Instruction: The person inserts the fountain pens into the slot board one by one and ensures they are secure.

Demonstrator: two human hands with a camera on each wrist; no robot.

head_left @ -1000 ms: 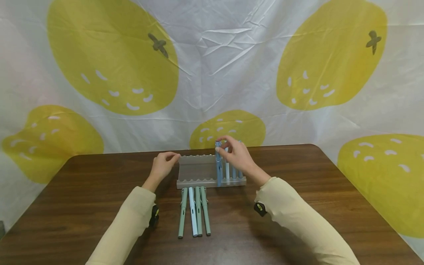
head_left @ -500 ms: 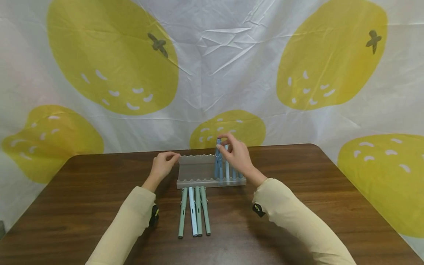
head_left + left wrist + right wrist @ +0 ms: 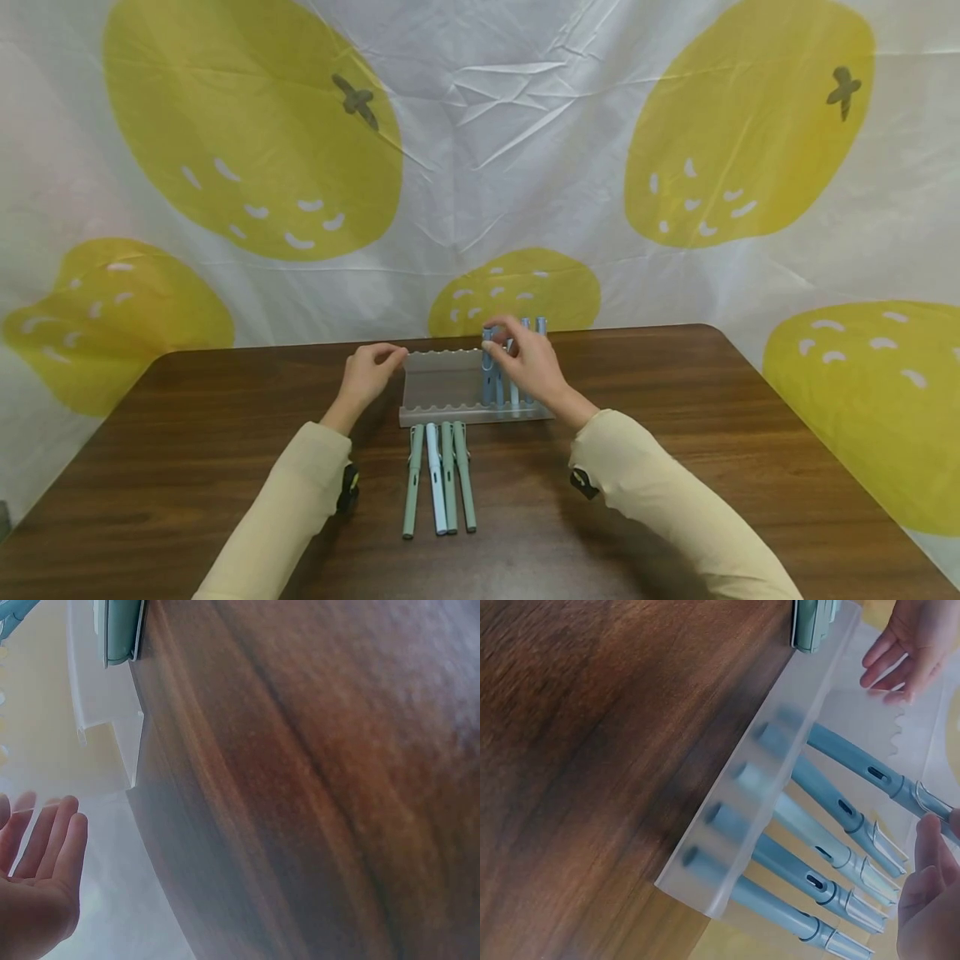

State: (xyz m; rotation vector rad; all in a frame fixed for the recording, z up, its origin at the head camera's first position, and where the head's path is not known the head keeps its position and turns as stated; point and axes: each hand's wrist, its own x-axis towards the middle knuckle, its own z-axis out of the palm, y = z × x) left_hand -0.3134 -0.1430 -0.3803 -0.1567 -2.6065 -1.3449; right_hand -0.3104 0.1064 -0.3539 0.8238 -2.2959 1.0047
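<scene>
A clear pen rack [image 3: 442, 387] with scalloped edges stands at the table's far side. At its upper left corner my left hand [image 3: 367, 379] pinches the edge between thumb and fingers; the left wrist view [image 3: 45, 877] shows the other fingers extended. My right hand [image 3: 532, 362] pinches a blue fountain pen [image 3: 870, 772] near the cap's top. That pen leans in a rack slot, its lower end behind the frosted front lip. Beside it several blue pens [image 3: 780, 862] and a paler blue pen [image 3: 810, 825] stand in a row in the rack's right part.
In front of the rack lie several pens side by side: green pens [image 3: 414, 483] and a light blue pen [image 3: 437, 483]. The wooden table [image 3: 225, 442] ends at a white curtain [image 3: 450, 167] printed with yellow fruit.
The right hand's blue pen has come upright into the slot left of the other blue pens, then dropped slightly. The right hand moved a little left. My left hand stayed at the rack corner.
</scene>
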